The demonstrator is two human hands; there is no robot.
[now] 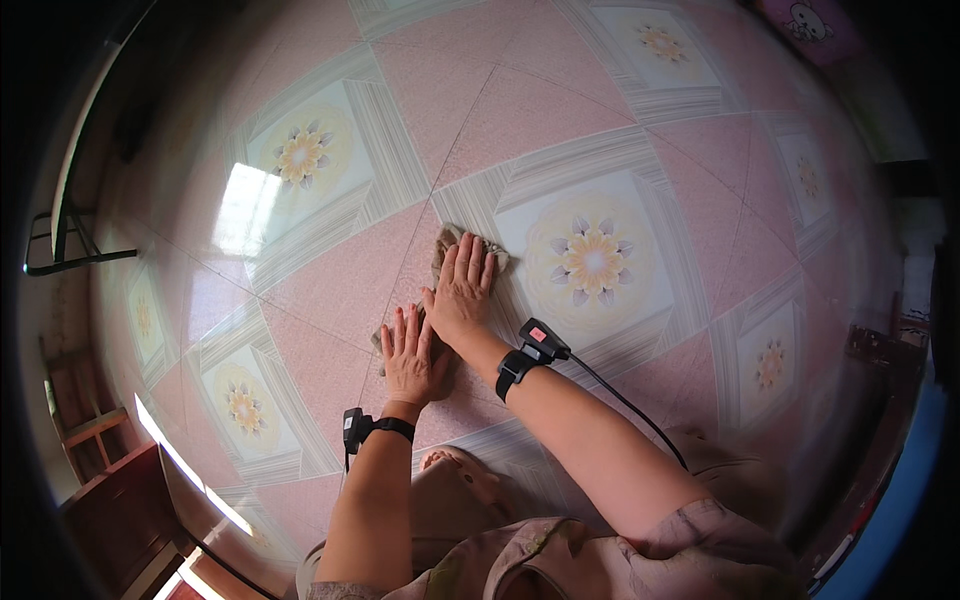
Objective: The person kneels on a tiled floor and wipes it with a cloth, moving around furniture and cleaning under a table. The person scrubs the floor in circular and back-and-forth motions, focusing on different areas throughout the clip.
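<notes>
A crumpled grey-brown cloth lies on the tiled floor, mostly covered by my hands. My right hand presses flat on its far part, fingers stretched forward. Just nearer and to the left, my left hand also lies flat, fingers spread, with a bit of cloth showing at its edge. The right thumb comes close to the left hand's fingers. Whether this is one cloth or two pieces, I cannot tell.
Both wrists wear black straps with small devices; a cable trails from the right one. My bare foot rests behind my left hand. Brown wooden furniture stands at the lower left, a dark metal frame at the left.
</notes>
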